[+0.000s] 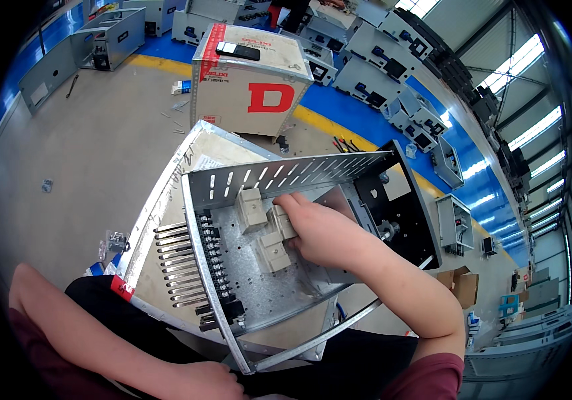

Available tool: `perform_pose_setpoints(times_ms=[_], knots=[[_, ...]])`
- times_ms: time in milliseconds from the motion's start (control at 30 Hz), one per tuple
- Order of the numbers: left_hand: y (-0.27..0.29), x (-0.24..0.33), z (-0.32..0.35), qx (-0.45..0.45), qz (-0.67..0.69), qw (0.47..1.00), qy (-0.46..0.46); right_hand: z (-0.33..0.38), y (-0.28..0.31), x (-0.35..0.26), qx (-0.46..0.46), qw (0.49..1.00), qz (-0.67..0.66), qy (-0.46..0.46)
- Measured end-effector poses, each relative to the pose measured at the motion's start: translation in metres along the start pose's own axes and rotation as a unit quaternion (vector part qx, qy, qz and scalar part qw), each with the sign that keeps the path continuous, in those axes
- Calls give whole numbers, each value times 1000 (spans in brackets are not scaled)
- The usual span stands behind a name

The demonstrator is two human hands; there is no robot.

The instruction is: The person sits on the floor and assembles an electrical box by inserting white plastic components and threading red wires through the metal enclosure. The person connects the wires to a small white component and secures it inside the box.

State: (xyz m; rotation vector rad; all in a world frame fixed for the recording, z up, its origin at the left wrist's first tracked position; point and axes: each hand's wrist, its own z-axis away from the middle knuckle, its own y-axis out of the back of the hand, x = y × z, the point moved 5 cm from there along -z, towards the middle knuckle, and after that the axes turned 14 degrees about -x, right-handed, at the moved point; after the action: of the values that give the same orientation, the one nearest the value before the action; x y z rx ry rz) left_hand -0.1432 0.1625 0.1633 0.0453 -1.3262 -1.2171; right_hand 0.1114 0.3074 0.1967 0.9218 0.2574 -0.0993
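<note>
Inside the open metal chassis (266, 313), towards its middle, the right hand (326, 230) has its thumb and fingers closed about the right end of the middle beige block (280, 223). The hand covers part of it, so whether the block is fastened cannot be told. If it is loose, a sideways push could knock it against the far beige block (251, 210) or the near beige block (273, 252) and skew the row. The left hand (209, 381) lies near the chassis's near left corner, apart from the blocks; whether its fingers hold anything I cannot tell. It does not appear to steady the chassis, so a hard press might make the chassis slide or rock on the pale board (162, 200) beneath. On the left, the protruding metal prongs (178, 267) could snag a sleeve or bend if struck. Farther off, the phone (238, 51) on the carton (232, 100) might slide if the carton were bumped.
</note>
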Motion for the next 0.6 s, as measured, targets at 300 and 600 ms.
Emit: perform_pose_setpoints(times_ms=[300, 600], knots=[[-7, -5, -8, 2, 5, 1000, -1, 13, 10, -1, 9, 1000, 16, -14], [-16, -5, -13, -25, 21, 999, 11, 62, 53, -13, 157, 980, -118, 18]])
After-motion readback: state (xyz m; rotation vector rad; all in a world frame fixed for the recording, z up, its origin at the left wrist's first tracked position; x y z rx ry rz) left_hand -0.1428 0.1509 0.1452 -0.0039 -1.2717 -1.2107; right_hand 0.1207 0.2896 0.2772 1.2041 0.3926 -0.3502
